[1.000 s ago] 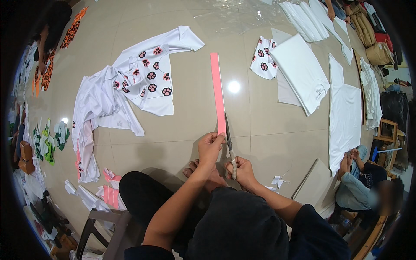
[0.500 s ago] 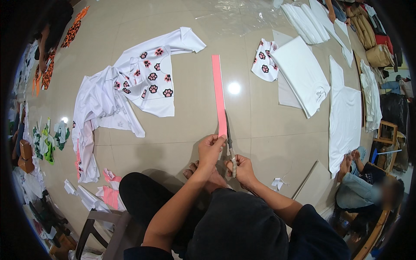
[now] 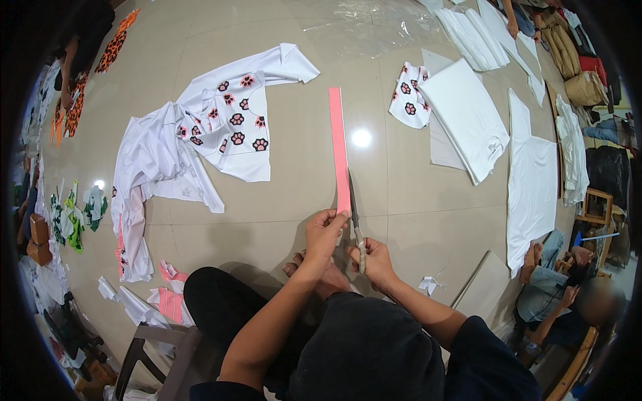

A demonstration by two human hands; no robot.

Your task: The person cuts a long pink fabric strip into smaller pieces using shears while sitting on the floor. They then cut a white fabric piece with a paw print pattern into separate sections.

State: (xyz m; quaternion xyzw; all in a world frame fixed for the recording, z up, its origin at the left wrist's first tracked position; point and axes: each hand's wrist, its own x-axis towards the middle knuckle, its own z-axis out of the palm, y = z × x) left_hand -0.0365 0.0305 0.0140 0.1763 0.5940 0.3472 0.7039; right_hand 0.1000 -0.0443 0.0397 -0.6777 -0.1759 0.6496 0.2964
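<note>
A long pink fabric strip [image 3: 339, 144] with a thin white edge on its right side lies straight away from me on the tiled floor. Its near end is pinched in my left hand [image 3: 324, 234]. My right hand [image 3: 372, 261] is closed round the wrapped handles of a pair of scissors [image 3: 354, 204]. The dark blades point away from me along the strip's right edge, with the tips touching or very near it. Left of the strip lies a white garment [image 3: 150, 157] with pink-and-black paw prints.
Folded white fabric [image 3: 465, 120] and a small paw-print piece [image 3: 409, 97] lie to the right. A white garment piece [image 3: 532, 180] is farther right, near a seated person [image 3: 552, 287]. Pink and white scraps [image 3: 170, 301] lie beside a plastic chair [image 3: 160, 354] at lower left.
My hands, the scissors and the strip look almost unmoved, apart from a slight shift of the view. At the right, the seated person has changed arm position.
</note>
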